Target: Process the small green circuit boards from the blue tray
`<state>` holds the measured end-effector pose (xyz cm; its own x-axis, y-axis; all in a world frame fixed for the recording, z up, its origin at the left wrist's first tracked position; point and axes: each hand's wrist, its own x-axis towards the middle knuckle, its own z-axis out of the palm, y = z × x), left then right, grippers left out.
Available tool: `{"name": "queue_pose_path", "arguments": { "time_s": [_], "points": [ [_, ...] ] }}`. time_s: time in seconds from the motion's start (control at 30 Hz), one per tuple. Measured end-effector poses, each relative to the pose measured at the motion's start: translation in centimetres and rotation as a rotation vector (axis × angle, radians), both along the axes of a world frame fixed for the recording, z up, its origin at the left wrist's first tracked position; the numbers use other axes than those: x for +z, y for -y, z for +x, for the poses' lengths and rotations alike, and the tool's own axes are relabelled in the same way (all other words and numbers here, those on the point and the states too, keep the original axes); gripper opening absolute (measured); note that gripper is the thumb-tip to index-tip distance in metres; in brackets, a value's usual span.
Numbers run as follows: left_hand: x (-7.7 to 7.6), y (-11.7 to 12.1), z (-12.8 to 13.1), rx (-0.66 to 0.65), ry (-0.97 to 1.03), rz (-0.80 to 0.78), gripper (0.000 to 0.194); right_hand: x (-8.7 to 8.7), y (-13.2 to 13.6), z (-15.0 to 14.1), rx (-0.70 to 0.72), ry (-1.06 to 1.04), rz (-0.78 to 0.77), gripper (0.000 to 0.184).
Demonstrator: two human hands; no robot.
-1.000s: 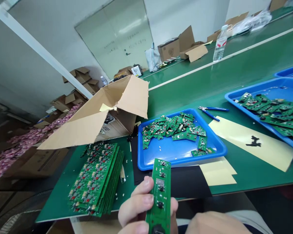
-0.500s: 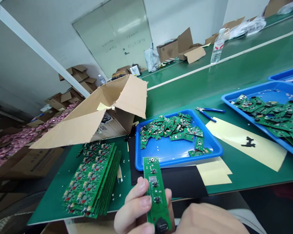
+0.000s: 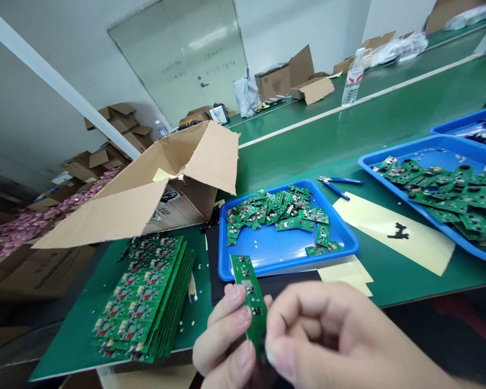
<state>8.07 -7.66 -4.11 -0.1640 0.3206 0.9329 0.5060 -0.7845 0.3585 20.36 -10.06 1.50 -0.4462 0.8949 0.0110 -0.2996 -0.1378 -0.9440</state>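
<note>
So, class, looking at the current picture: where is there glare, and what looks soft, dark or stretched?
Head view: a pale streak of glare crosses the door, with small glints in the central blue tray; head view, bottom: the right hand looks soft, the held circuit board dark at its lower end; head view, left edge: pink items look smeared.

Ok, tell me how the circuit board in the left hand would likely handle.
The circuit board is probably stiff: it looks straight in the left hand. It's likely light, being a narrow strip. Its small raised parts may be fragile if knocked.
</note>
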Motion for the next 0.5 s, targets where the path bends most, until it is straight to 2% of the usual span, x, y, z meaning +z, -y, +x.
{"name": "queue_pose_path", "arguments": {
  "time_s": [0.07, 0.13, 0.33, 0.5],
  "points": [
    [0.4, -0.7, -0.2, -0.077, -0.021, 0.053, 0.036, 0.7, -1.2, 0.1, 0.198, -0.221, -0.277, 0.010],
    [0.9, -1.2, -0.4, -0.128, -0.072, 0.081, 0.034, 1.4, -2.1, 0.1, 0.264, -0.272, -0.390, 0.014],
    [1.6, -1.6, -1.1, -0.146, -0.122, 0.046, 0.036, 3.0, -2.7, -0.1, 0.270, -0.161, -0.435, 0.016],
    [2.2, -2.0, -1.4, -0.174, -0.145, 0.050, 0.029, 2.6, -2.3, 0.0, 0.230, -0.168, -0.326, 0.014]
  ]
}}
